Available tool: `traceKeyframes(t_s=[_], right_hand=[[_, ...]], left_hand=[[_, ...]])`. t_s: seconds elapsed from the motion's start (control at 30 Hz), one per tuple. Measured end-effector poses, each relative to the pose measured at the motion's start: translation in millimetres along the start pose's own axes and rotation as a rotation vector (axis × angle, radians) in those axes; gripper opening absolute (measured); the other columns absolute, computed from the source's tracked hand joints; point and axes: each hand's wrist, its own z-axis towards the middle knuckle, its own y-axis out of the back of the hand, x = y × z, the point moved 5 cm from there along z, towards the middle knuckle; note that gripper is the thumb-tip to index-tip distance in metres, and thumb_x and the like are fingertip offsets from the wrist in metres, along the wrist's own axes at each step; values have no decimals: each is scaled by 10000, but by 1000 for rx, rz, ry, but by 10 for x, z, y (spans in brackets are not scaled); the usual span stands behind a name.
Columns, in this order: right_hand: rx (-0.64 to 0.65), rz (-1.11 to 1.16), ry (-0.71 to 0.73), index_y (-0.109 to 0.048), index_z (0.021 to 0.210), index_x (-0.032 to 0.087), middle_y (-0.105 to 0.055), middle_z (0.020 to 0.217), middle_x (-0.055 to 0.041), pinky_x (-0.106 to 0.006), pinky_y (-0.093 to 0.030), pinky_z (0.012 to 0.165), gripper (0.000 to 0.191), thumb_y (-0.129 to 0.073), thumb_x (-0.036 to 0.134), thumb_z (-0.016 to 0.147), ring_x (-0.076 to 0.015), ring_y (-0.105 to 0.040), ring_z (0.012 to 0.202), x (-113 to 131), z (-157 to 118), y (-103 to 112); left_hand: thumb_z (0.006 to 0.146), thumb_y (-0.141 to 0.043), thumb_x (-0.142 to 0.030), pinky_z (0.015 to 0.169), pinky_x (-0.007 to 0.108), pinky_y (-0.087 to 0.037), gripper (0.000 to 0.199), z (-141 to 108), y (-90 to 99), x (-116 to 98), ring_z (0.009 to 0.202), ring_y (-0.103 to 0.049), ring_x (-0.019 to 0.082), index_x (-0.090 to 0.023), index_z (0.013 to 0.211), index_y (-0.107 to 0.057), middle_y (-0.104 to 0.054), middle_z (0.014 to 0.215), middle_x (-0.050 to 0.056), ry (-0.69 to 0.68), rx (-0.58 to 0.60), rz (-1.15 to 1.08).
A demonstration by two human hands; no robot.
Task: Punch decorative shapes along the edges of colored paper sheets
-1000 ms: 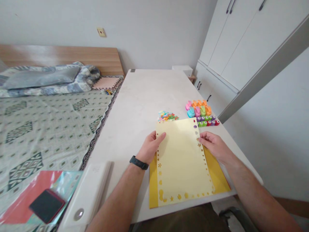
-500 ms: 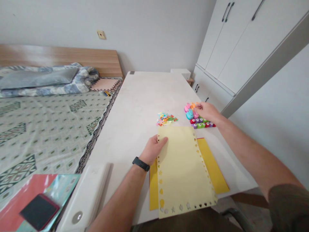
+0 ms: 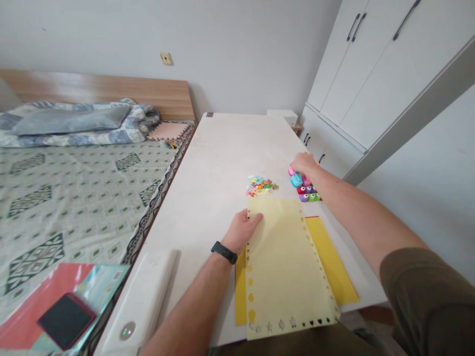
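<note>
My left hand (image 3: 243, 230), with a black band at the wrist, pinches the left edge of a pale yellow paper sheet (image 3: 284, 252). Punched flowers, hearts, stars and other shapes line the sheet's left, right and bottom edges. Under it lies darker yellow paper (image 3: 330, 262), showing at both sides. My right hand (image 3: 305, 162) is over a group of craft punches, its fingers curled down; what they grip is hidden. Beside these fingers show a pink punch (image 3: 291, 171) and a blue punch (image 3: 296, 180). Small red, purple and green punches (image 3: 309, 197) stand in rows nearer me.
Colourful paper cutouts (image 3: 261, 186) lie piled beyond the sheet on the white table (image 3: 237, 148). A long white device (image 3: 143, 296) is at the table's near left. The bed (image 3: 81, 198) holds a dark phone-like object (image 3: 67, 320) on plastic packets. White cupboards (image 3: 378, 64) stand right.
My right hand has shifted left from the orange punch to above the pink and blue ones, and its fingers have curled down. The left hand keeps its hold on the sheet.
</note>
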Motion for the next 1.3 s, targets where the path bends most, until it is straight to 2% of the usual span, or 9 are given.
traceKeyframes(t_s=[0.17, 0.3, 0.43, 0.5, 0.6, 0.7, 0.83, 1.13, 1.3], right_hand=[[-83, 30, -39, -694, 1123, 27, -660, 1165, -291, -451, -446, 972, 447, -747, 283, 760, -373, -566, 1174, 60, -64, 13], [-202, 67, -11, -663, 1119, 70, -640, 1195, -256, -455, -416, 1016, 351, -614, 315, 871, -349, -538, 1208, 191, -120, 152], [-386, 431, 99, -583, 1091, 174, -661, 1139, -148, -412, -468, 951, 279, -557, 388, 914, -266, -607, 1076, 359, -395, 352], [-333, 766, 172, -540, 1033, 214, -679, 1003, -86, -374, -511, 840, 266, -601, 431, 892, -219, -641, 910, 455, -650, 366], [-82, 1170, 296, -504, 926, 235, -666, 861, -26, -347, -531, 772, 305, -693, 458, 839, -186, -647, 807, 648, -1108, 307], [78, 1340, 341, -505, 867, 225, -639, 779, 9, -324, -523, 729, 365, -774, 454, 776, -159, -632, 728, 758, -1487, 274], [218, 1381, 393, -545, 933, 207, -667, 791, -5, -327, -522, 722, 377, -800, 432, 772, -160, -642, 721, 808, -1687, 258], [204, 1280, 352, -641, 1159, 178, -709, 1025, -64, -325, -540, 817, 439, -777, 397, 803, -175, -674, 873, 737, -1601, 118], [229, 1196, 377, -705, 1103, 186, -741, 1026, -67, -322, -529, 808, 345, -740, 393, 830, -195, -679, 899, 734, -1590, 83]], left_hand=[[851, -710, -442, 623, 292, -599, 375, 11, 4, 8, 716, -756, 222, -152, 1089, -714, -792, 972, 113, -8, -3, -2], [833, -738, -474, 635, 301, -604, 414, -3, -1, 8, 729, -759, 233, -150, 1090, -713, -792, 974, 124, 3, -12, -42], [820, -750, -502, 644, 303, -604, 451, -15, -9, 5, 745, -761, 236, -155, 1105, -711, -790, 1002, 126, -12, -8, -53], [821, -750, -511, 649, 306, -604, 461, -19, -13, 4, 751, -761, 237, -157, 1114, -710, -789, 1015, 125, -20, -4, -47], [820, -753, -515, 650, 307, -602, 467, -25, -19, 1, 750, -761, 236, -162, 1122, -710, -791, 1013, 118, -23, -3, -49], [813, -764, -512, 644, 297, -595, 473, -30, -25, -11, 754, -760, 233, -160, 1126, -712, -792, 1007, 113, -30, -3, -55], [823, -761, -504, 670, 294, -597, 477, -40, -38, -19, 773, -760, 225, -161, 1149, -702, -791, 1023, 109, -33, 3, -65], [832, -756, -489, 667, 300, -600, 462, -80, -68, -47, 779, -761, 231, -164, 1155, -697, -791, 1021, 100, -24, -11, -59], [824, -761, -498, 674, 293, -595, 472, -73, -55, -48, 804, -761, 236, -170, 1157, -702, -790, 1035, 98, -19, -21, -41]])
